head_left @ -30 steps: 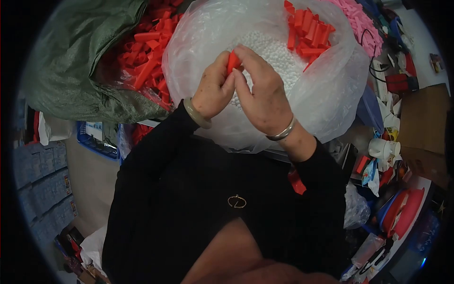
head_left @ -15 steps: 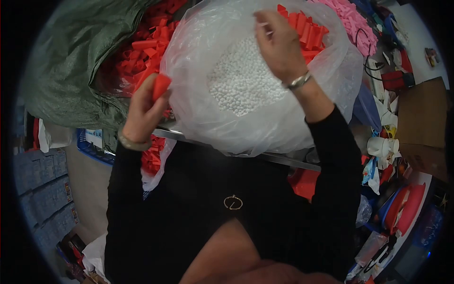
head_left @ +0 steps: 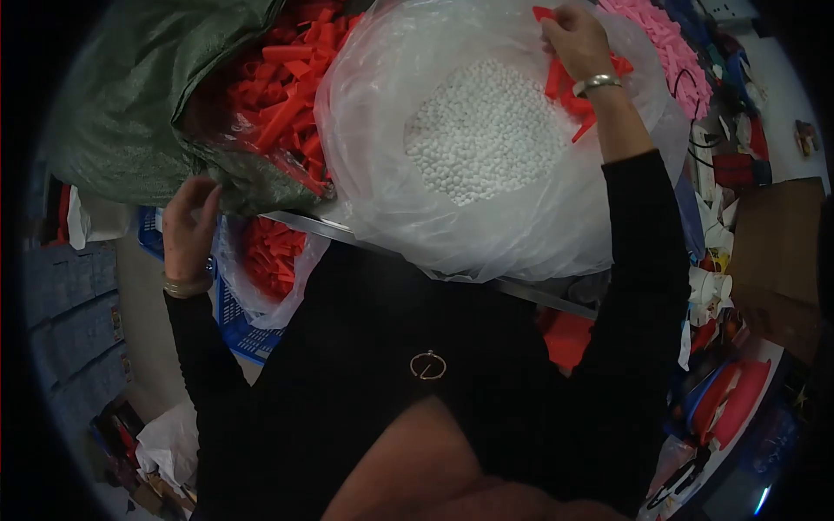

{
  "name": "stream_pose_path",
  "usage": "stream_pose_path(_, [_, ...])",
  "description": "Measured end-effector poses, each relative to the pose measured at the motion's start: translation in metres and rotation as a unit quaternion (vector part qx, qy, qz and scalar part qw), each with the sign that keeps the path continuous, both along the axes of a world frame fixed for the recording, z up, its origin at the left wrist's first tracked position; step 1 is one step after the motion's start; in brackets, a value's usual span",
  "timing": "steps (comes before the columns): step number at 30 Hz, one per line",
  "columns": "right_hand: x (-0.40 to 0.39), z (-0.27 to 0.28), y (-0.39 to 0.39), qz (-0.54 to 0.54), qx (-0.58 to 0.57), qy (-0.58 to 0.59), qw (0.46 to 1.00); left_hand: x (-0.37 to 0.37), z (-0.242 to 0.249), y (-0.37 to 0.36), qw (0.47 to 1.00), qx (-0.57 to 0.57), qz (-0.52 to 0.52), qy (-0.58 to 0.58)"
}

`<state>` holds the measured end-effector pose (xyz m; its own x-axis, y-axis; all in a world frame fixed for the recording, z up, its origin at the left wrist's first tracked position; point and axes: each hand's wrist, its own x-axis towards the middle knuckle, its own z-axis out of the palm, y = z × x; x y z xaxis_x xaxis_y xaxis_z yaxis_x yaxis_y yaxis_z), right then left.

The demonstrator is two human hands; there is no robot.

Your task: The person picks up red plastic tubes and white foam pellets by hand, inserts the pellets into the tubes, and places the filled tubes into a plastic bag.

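My right hand [head_left: 578, 43] is closed at the fingertips on a red plastic piece [head_left: 543, 13], over the far right of a large clear plastic bag [head_left: 486, 247]. Small white beads [head_left: 482, 130] fill the middle of that bag. More red pieces [head_left: 565, 87] lie inside it, just under my right hand. At the left, my left hand [head_left: 189, 227] is beside the lower edge of a green woven sack [head_left: 113, 130]. Its thumb and fingers are apart, and nothing shows in them. Loose red plastic pieces [head_left: 287, 87] are heaped at the mouth of the sack.
Below the metal table edge [head_left: 330, 230], a blue basket [head_left: 239, 326] holds a lined bag of red pieces [head_left: 274, 260]. Pink pieces [head_left: 660, 48] are piled at the far right. A cardboard box [head_left: 777, 252] stands on the right among assorted clutter.
My left hand has moved left and down, and the red piece it held is gone from it. My right hand has moved right and away from me, to the red pieces in the bag.
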<state>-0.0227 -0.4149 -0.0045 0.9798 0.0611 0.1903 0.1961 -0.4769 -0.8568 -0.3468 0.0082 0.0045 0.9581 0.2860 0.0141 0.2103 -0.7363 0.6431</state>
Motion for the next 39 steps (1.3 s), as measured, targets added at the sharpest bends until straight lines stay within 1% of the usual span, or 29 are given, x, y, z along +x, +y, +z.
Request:
stream_pose_path(1, [-0.03,0.02,0.007,0.081,-0.111,0.018,0.99,0.008,0.003,-0.008,1.0,-0.002,0.002,0.002])
stream_pose_path(2, [-0.054,0.03,0.011,0.162,-0.22,0.035,0.961,0.016,0.006,-0.017,0.999,-0.009,-0.007,-0.052])
stream_pose_path(3, [-0.07,0.029,0.012,0.204,-0.318,0.042,0.925,0.023,0.007,-0.025,0.994,-0.016,-0.017,-0.106])
stream_pose_path(4, [-0.082,0.025,0.012,0.242,-0.412,0.048,0.877,0.03,0.008,-0.035,0.994,-0.017,-0.016,-0.103])
stream_pose_path(6, [-0.1,0.001,0.013,0.213,-0.565,0.063,0.795,0.043,0.007,-0.051,0.985,-0.027,-0.081,-0.147])
stream_pose_path(10, [-0.116,-0.052,0.009,0.215,-0.564,0.089,0.792,0.049,-0.003,-0.062,0.984,-0.013,-0.112,-0.141])
stream_pose_path(12, [-0.112,-0.077,0.02,0.211,-0.441,0.097,0.867,0.047,-0.004,-0.065,0.987,-0.036,-0.105,-0.118])
stream_pose_path(14, [-0.11,-0.082,0.049,0.228,-0.356,0.143,0.895,0.047,-0.005,-0.065,0.987,-0.033,-0.106,-0.118])
stream_pose_path(16, [-0.116,-0.095,0.08,0.211,-0.282,0.111,0.929,0.049,-0.004,-0.068,0.987,-0.028,-0.108,-0.118])
stream_pose_path(17, [-0.117,-0.089,0.09,0.213,-0.28,0.11,0.93,0.052,-0.003,-0.071,0.984,-0.038,-0.119,-0.131])
stream_pose_path(18, [-0.117,-0.077,0.1,0.236,-0.189,0.195,0.933,0.054,-0.001,-0.073,0.98,-0.048,-0.129,-0.144])
stream_pose_path(19, [-0.116,-0.068,0.106,0.256,-0.095,0.279,0.921,0.056,0.001,-0.075,0.98,-0.046,-0.126,-0.143])
stream_pose_path(20, [-0.115,-0.066,0.104,0.258,-0.094,0.279,0.92,0.058,0.004,-0.078,0.978,-0.053,-0.139,-0.148])
stream_pose_path(22, [-0.109,-0.061,0.091,0.287,0.016,0.332,0.898,0.064,0.009,-0.085,0.974,-0.06,-0.153,-0.153])
stream_pose_path(23, [-0.108,-0.055,0.082,0.286,0.014,0.331,0.899,0.067,0.011,-0.091,0.97,-0.073,-0.165,-0.165])
stream_pose_path(25, [-0.112,-0.036,0.063,0.323,0.055,0.358,0.874,0.075,0.011,-0.102,0.964,-0.089,-0.178,-0.177])
stream_pose_path(26, [-0.114,-0.028,0.055,0.321,0.055,0.358,0.875,0.079,0.01,-0.108,0.959,-0.092,-0.207,-0.173])
stream_pose_path(27, [-0.117,-0.019,0.048,0.331,0.081,0.364,0.867,0.085,0.009,-0.115,0.952,-0.094,-0.236,-0.17])
stream_pose_path(28, [-0.12,-0.01,0.042,0.341,0.107,0.369,0.858,0.091,0.007,-0.125,0.952,-0.095,-0.237,-0.171])
stream_pose_path(30, [-0.126,0.007,0.031,0.36,0.101,0.354,0.857,0.102,-0.001,-0.15,0.917,-0.086,-0.315,-0.229])
stream_pose_path(34, [-0.131,0.027,0.018,0.408,0.092,0.308,0.855,0.122,-0.029,-0.191,0.901,-0.08,-0.347,-0.248])
stream_pose_path(35, [-0.134,0.032,0.017,0.406,0.093,0.306,0.856,0.127,-0.039,-0.197,0.892,-0.13,-0.375,-0.216])
stream_pose_path(36, [-0.136,0.037,0.016,0.399,0.054,0.283,0.87,0.129,-0.043,-0.201,0.88,-0.178,-0.402,-0.182])
stream_pose_path(37, [-0.138,0.041,0.016,0.391,0.015,0.259,0.883,0.128,-0.043,-0.203,0.879,-0.178,-0.404,-0.182])
stream_pose_path(38, [-0.139,0.047,0.015,0.389,0.017,0.259,0.884,0.127,-0.043,-0.206,0.888,-0.168,-0.388,-0.182])
stream_pose_path(39, [-0.14,0.051,0.015,0.359,-0.048,0.261,0.895,0.125,-0.043,-0.207,0.897,-0.159,-0.371,-0.181])
